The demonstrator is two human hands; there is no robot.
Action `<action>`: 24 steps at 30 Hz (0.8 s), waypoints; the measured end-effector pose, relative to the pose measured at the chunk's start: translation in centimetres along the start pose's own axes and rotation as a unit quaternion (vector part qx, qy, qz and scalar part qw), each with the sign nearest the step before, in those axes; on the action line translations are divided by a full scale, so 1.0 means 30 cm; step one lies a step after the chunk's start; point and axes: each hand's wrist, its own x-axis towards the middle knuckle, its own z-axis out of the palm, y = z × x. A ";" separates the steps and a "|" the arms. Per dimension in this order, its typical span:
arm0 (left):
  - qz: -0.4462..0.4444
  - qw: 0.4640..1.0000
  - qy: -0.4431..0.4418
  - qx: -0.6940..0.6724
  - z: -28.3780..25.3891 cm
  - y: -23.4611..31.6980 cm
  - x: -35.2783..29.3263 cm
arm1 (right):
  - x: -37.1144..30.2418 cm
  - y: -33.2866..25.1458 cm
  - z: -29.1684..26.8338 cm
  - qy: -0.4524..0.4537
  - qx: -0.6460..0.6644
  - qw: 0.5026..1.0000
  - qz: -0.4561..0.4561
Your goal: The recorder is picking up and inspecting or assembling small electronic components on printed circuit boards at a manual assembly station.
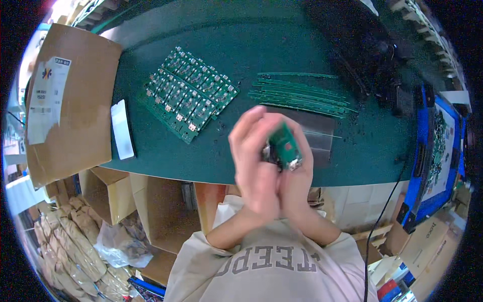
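Note:
Both of my hands are raised over the near part of the table and cupped together around a small green circuit board. My left hand wraps it from the left, its fingers blurred. Against the other side presses my right hand, palm toward the left one. A shiny metal connector shows at the board's lower end and dark parts on its left. Whether more boards are stacked inside the grip is hidden. Beyond my hands to the left lies a panel of joined green circuit boards, with metal connectors in rows.
Several thin green strips lie behind my hands, beside a dark flat sheet. Left are a phone and a cardboard box. A blue-framed panel stands right; a black cable hangs near it. Open cartons sit below the table edge.

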 end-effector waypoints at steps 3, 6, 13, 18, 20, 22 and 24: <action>0.017 0.998 -0.024 0.054 -0.010 -0.004 -0.011 | -0.005 -0.044 0.011 -0.011 -0.077 0.997 -0.003; -0.092 0.991 0.076 -0.060 0.005 0.011 -0.031 | -0.007 -0.065 0.010 -0.009 -0.023 0.999 0.038; -0.020 0.987 -0.054 0.151 0.002 0.072 -0.021 | -0.029 -0.055 -0.049 0.011 0.359 0.901 0.245; -0.007 0.975 0.033 0.218 0.074 0.048 -0.013 | 0.012 -0.050 -0.046 0.033 0.220 0.939 0.262; 0.027 0.975 0.040 0.219 0.086 0.036 0.004 | 0.034 -0.067 -0.062 0.024 0.225 0.939 0.259; 0.054 0.986 0.011 0.158 0.099 0.033 0.014 | 0.072 -0.088 -0.123 0.013 0.232 0.941 0.246; 0.079 0.991 -0.016 0.104 0.086 0.036 0.021 | 0.112 -0.174 -0.212 -0.050 0.363 0.918 0.150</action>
